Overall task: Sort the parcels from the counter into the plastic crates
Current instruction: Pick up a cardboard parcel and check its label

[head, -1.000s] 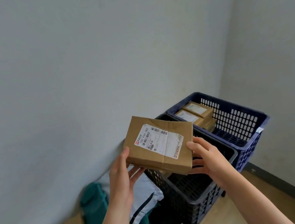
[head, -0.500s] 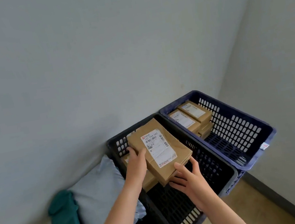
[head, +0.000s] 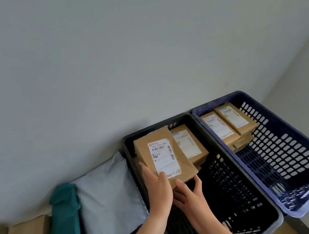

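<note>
**A:** Where are you in the sorting?

**B:** At the crates. The black crate [head: 235, 189] is in front of me, with the blue crate [head: 281, 148] touching it on its right. I'm setting a parcel into the black one, at its far left corner.

**A:** Is it down?

**B:** Not quite, I'd say. The brown parcel [head: 160, 154] is label up and tilted, its near end raised. It sits just beside a second parcel [head: 188, 143] that lies in the same crate. I can't tell what is under it.

**A:** And your hands?

**B:** Both are gripping it. My left hand [head: 158, 189] holds the left edge, thumb over the top by the label. My right hand [head: 190, 194] has its fingers curled under the near end.

**A:** What next?

**B:** I lower the near end until the parcel lies flat. Then I draw my right fingers out from beneath without dragging it, and let go with the left. After that I go to the desk, which is out of view, for another.
</note>
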`<state>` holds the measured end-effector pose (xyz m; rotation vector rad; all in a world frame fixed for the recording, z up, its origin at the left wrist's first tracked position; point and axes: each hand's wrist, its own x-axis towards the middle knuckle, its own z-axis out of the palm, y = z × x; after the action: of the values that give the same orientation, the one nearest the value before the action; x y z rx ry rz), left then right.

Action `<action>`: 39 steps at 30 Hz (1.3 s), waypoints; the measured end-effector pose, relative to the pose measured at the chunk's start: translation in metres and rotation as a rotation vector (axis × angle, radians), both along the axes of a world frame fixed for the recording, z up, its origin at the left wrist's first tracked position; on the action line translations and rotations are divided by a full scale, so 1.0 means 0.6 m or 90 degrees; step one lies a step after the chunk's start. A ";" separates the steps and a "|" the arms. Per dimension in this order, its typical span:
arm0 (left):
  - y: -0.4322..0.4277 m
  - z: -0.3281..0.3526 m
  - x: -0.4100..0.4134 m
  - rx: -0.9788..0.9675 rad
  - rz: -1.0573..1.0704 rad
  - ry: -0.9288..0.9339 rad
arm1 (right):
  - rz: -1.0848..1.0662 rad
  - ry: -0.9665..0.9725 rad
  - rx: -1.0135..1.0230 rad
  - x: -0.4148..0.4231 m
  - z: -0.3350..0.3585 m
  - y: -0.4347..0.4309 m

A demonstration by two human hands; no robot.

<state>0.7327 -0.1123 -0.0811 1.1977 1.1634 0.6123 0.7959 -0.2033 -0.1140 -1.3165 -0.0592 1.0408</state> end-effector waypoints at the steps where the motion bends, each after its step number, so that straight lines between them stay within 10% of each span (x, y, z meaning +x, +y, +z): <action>1: 0.011 -0.011 0.006 -0.002 0.004 0.021 | 0.001 0.012 -0.002 0.003 -0.008 0.009; 11: 0.059 -0.074 0.080 -0.091 0.013 0.163 | 0.135 -0.143 -0.230 0.065 -0.077 0.048; 18: 0.060 -0.087 0.099 0.072 0.031 0.270 | 0.363 -0.293 -0.325 0.128 -0.071 0.065; 26: 0.037 -0.085 0.089 0.360 -0.265 0.588 | 0.342 -0.920 -0.144 0.280 0.003 0.031; 39: 0.019 -0.106 0.096 0.358 -0.190 0.688 | 0.593 -0.941 -0.277 0.289 -0.058 0.074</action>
<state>0.7902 -0.1008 -0.1444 2.2809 1.6816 -0.0071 0.9693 -0.1591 -0.1486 -2.2911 -1.7589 0.5523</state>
